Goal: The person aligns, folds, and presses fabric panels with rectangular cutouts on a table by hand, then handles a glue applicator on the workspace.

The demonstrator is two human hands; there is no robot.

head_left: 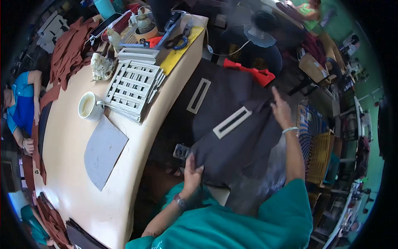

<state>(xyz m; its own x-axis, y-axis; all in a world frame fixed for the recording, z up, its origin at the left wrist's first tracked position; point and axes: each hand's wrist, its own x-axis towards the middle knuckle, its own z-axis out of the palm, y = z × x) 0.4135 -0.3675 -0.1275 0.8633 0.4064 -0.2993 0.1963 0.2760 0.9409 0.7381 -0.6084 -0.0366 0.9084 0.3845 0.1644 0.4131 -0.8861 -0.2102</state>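
Note:
A dark cloth (232, 145) hangs spread between my two hands beside the table. My left hand (192, 174) pinches its lower left edge between thumb and fingers. At the upper right, my right hand (281, 108) is at the cloth's edge with the index finger stretched out; its grip on the cloth is hard to make out. Two pale rectangular frames lie on dark fabric: one (232, 122) on the cloth between my hands, another (199, 96) farther up and left.
On the table (66, 166) are a white cup (90, 106), a grey fabric piece (105, 151), stacked slotted templates (130, 87), scissors (180, 40) and brown cloth (72, 50). A person in blue (25, 99) works across the table. Yellow crate (321, 159) at right.

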